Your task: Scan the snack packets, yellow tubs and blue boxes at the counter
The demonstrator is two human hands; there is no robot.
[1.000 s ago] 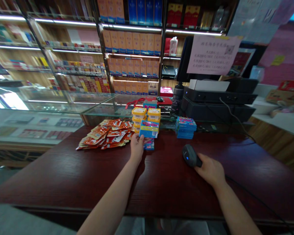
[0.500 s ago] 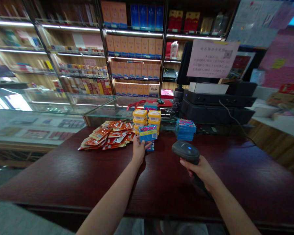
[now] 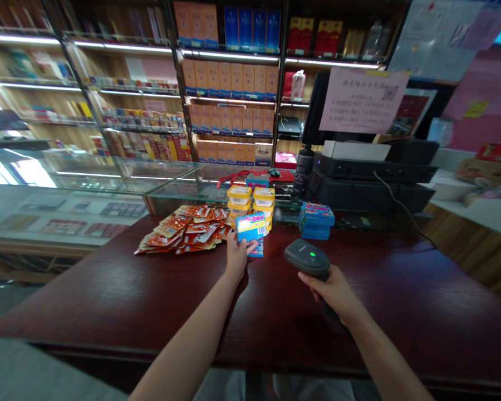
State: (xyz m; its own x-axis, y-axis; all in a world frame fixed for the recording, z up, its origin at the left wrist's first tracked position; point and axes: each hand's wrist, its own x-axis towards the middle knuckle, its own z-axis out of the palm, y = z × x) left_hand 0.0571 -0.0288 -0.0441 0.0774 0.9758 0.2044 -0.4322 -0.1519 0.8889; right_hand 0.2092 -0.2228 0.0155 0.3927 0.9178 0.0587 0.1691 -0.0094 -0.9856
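My left hand (image 3: 239,254) holds up a small blue and yellow packet (image 3: 251,227), its barcode facing me. Under it, part of another blue packet (image 3: 257,248) shows on the table. My right hand (image 3: 332,287) is wrapped round the handle of a black barcode scanner (image 3: 307,257), which has a green light on top and its head turned toward the packet. Right behind the held packet stand stacked yellow tubs (image 3: 264,196). A heap of orange snack pouches (image 3: 183,229) lies to the left. Beyond the scanner is a neat stack of blue packets (image 3: 317,221).
All this is on a dark red wooden table (image 3: 150,312). A glass display counter (image 3: 171,186) borders its far side. At the back right are a monitor with a paper notice (image 3: 361,100) and a black cash drawer (image 3: 371,192). Shelves of boxed goods (image 3: 229,78) line the wall.
The scanner has moved slightly left toward the packet, and its light has turned from blue to green. A bright patch of light now falls on the packet, which is tilted a little.
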